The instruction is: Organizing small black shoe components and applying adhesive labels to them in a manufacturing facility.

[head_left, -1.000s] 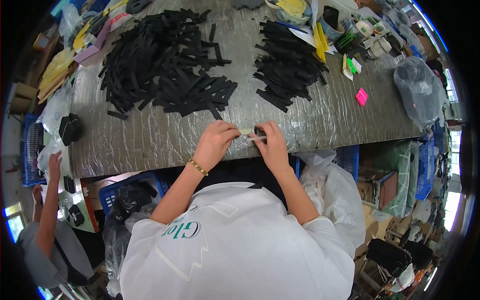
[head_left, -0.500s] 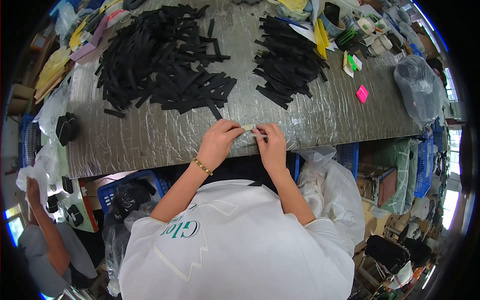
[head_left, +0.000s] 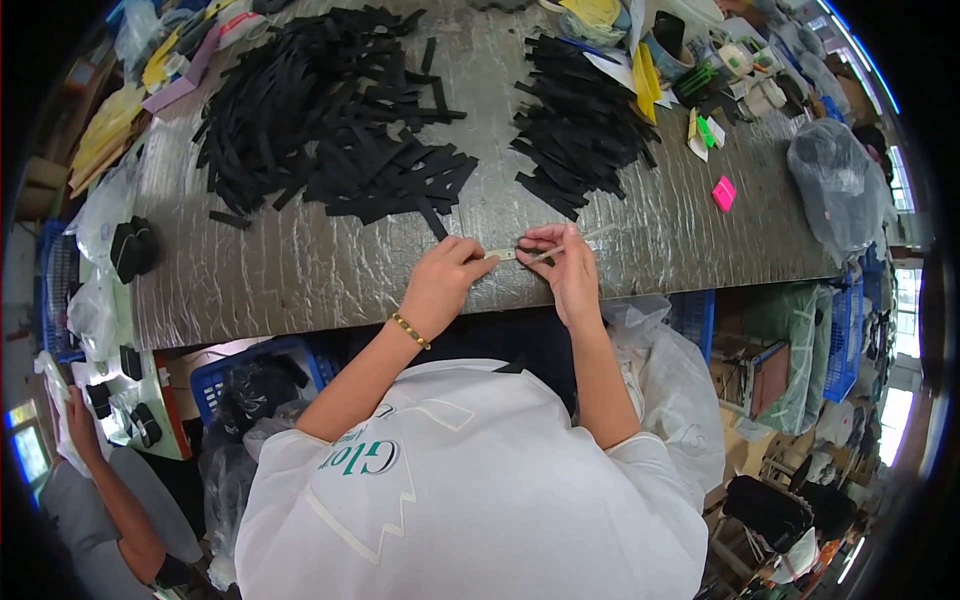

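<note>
Over the near part of the table, my left hand (head_left: pixel 443 285) pinches one end of a short pale strip (head_left: pixel 506 255) with small dark marks. My right hand (head_left: pixel 572 280) is at its other end, thumb and fingers closed on a thin whitish strip (head_left: pixel 600 231) that sticks out to the upper right. Whether the two pale pieces are one is hidden by my fingers. Something dark shows between my right fingertips, too small to name. Beyond my hands lie a large heap of black strips (head_left: pixel 300 120) at left and a smaller heap of black strips (head_left: pixel 580 120) at right.
The table (head_left: pixel 250 290) has a wrinkled, shiny cover. A pink pad (head_left: pixel 724 194) and tools in a cluttered group lie at right, near a clear plastic bag (head_left: pixel 836 180). Blue baskets (head_left: pixel 215 385) stand below the edge. Another person (head_left: pixel 120 500) works at far left.
My right hand has moved slightly right and turned, its fingers spreading more; the thin strip now points up to the right. My left hand stays nearly in place. The other person's hand has lowered.
</note>
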Action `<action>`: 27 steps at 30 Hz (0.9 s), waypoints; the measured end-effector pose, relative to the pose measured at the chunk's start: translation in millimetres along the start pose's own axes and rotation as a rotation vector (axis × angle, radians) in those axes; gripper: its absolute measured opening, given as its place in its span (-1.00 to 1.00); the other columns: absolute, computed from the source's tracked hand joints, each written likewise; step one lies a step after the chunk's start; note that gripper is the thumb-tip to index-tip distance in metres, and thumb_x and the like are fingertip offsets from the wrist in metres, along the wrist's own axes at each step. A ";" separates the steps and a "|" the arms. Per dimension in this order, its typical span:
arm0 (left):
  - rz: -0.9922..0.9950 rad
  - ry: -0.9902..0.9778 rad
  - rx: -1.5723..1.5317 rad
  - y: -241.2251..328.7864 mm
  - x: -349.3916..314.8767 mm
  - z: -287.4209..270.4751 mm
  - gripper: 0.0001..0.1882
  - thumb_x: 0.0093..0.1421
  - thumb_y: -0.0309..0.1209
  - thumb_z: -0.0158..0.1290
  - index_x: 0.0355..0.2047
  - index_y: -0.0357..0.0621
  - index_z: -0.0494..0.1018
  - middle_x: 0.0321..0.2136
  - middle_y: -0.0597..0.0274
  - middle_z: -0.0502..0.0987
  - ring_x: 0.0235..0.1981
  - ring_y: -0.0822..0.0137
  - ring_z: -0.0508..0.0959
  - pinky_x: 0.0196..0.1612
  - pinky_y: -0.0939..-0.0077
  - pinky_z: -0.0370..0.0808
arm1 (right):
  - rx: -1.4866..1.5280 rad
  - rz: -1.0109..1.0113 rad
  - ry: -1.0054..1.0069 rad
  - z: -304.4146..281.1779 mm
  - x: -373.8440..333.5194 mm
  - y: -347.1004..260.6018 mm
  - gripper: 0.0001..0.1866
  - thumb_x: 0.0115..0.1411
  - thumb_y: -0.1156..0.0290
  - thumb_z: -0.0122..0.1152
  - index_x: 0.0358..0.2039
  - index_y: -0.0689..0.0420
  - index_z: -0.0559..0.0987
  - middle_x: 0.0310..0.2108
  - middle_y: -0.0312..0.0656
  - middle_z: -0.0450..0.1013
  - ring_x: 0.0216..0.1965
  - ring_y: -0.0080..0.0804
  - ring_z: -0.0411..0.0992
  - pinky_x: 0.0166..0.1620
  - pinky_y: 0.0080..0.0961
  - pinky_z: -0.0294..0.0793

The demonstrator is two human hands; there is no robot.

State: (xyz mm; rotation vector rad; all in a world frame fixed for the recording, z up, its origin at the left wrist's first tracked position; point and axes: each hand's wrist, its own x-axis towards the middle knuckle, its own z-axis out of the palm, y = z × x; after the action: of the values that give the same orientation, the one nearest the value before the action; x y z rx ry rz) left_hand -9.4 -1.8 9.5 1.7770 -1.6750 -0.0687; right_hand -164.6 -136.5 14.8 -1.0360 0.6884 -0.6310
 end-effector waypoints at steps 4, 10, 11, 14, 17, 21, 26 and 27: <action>0.018 0.013 0.020 0.9 1.3 -0.1 -0.64 -0.05 -0.57 0.11 -0.19 -0.04 0.65 -0.36 0.33 0.48 -0.25 0.30 0.51 -0.21 0.44 0.53 | -0.027 -0.015 -0.009 1.0 0.6 -1.1 -0.43 0.51 0.02 -0.29 -0.16 0.33 0.48 -0.17 -0.03 0.45 -0.08 -0.32 0.49 0.03 -0.33 0.57; 0.016 -0.003 0.034 1.0 1.5 0.0 -0.66 -0.04 -0.56 0.11 -0.21 -0.04 0.64 -0.37 0.33 0.47 -0.25 0.31 0.51 -0.22 0.45 0.54 | -0.639 -0.152 -0.001 0.1 -7.0 -8.4 -0.62 0.46 0.20 -0.06 -0.25 0.27 0.57 -0.39 -0.18 0.54 -0.27 -0.46 0.55 -0.18 -0.59 0.50; 0.017 -0.002 0.036 0.0 1.1 1.2 -0.67 -0.03 -0.56 0.11 -0.21 -0.03 0.64 -0.37 0.33 0.47 -0.26 0.31 0.51 -0.23 0.45 0.54 | -0.623 -0.122 -0.014 2.7 -8.0 -7.7 -0.69 0.43 0.27 0.03 -0.26 0.27 0.59 -0.45 -0.20 0.56 -0.34 -0.48 0.56 -0.24 -0.61 0.47; 0.020 0.005 0.036 0.0 1.0 1.5 -0.67 -0.03 -0.55 0.11 -0.22 -0.02 0.64 -0.37 0.34 0.47 -0.26 0.31 0.51 -0.24 0.44 0.55 | -0.672 -0.194 -0.017 2.4 -8.3 -1.9 -0.77 0.35 0.36 0.16 -0.26 0.30 0.60 -0.46 -0.15 0.59 -0.41 -0.47 0.57 -0.28 -0.56 0.50; 0.020 0.010 0.038 -0.2 1.1 1.1 -0.68 -0.03 -0.54 0.11 -0.23 -0.02 0.64 -0.38 0.34 0.47 -0.26 0.31 0.51 -0.25 0.45 0.55 | -0.695 -0.212 -0.018 2.4 -7.9 -1.5 -0.75 0.34 0.36 0.17 -0.28 0.33 0.61 -0.45 -0.09 0.61 -0.40 -0.46 0.60 -0.30 -0.55 0.51; 0.009 -0.001 0.031 0.5 1.7 0.0 -0.68 -0.03 -0.53 0.12 -0.23 -0.01 0.64 -0.38 0.35 0.47 -0.26 0.31 0.52 -0.25 0.45 0.55 | -0.732 -0.253 -0.006 2.9 -8.2 -0.6 -0.74 0.34 0.36 0.16 -0.30 0.35 0.61 -0.45 -0.07 0.61 -0.42 -0.42 0.61 -0.31 -0.54 0.52; 0.010 0.007 0.028 -0.2 1.2 0.7 -0.68 -0.03 -0.52 0.12 -0.23 0.00 0.65 -0.38 0.36 0.47 -0.26 0.32 0.52 -0.26 0.44 0.55 | -0.771 -0.301 -0.004 8.0 -9.8 -4.1 -0.75 0.35 0.38 0.15 -0.32 0.36 0.60 -0.46 -0.06 0.61 -0.43 -0.37 0.62 -0.33 -0.52 0.52; 0.004 0.004 0.026 0.0 1.1 0.6 -0.68 -0.03 -0.53 0.12 -0.23 0.01 0.65 -0.38 0.36 0.47 -0.26 0.32 0.52 -0.26 0.44 0.55 | -0.772 -0.301 -0.004 7.8 -9.7 -3.8 -0.75 0.35 0.38 0.15 -0.32 0.36 0.60 -0.46 -0.06 0.61 -0.43 -0.37 0.62 -0.33 -0.52 0.52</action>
State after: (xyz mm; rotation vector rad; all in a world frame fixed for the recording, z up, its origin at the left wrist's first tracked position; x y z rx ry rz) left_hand -9.6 -3.0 9.6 1.7919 -1.6841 -0.0420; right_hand -165.4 -126.4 23.0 -1.8805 0.7991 -0.6299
